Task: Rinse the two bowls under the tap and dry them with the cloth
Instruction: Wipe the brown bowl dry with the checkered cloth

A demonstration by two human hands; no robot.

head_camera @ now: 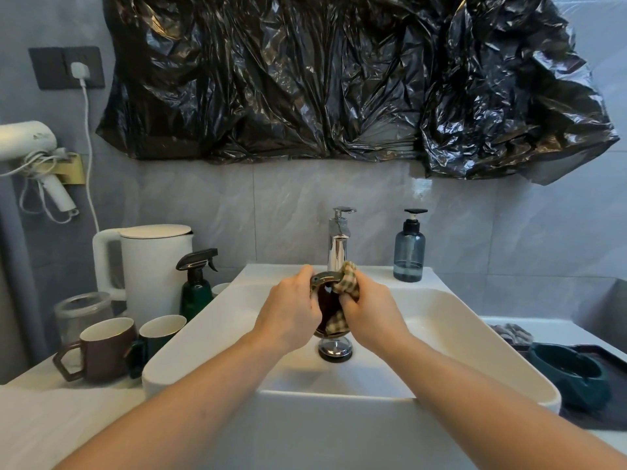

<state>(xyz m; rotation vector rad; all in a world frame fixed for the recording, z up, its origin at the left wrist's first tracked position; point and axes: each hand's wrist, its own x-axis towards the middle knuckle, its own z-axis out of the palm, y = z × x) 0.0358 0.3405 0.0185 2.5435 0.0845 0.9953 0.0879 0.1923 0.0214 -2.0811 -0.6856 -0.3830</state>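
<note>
Washbasin point(441, 300) is seen below the chrome tap point(337, 245); above its drain, a brown bowl point(324, 308) is gripped on edge by the left hand point(288, 310), while a checked cloth point(349, 283) is pinched against it by the right hand point(371, 317).

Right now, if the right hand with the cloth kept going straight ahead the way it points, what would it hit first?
Most likely the tap. The right hand, gripping the checked cloth against the brown bowl, points up and away toward the chrome spout just beyond; depth between them is unclear.
</note>
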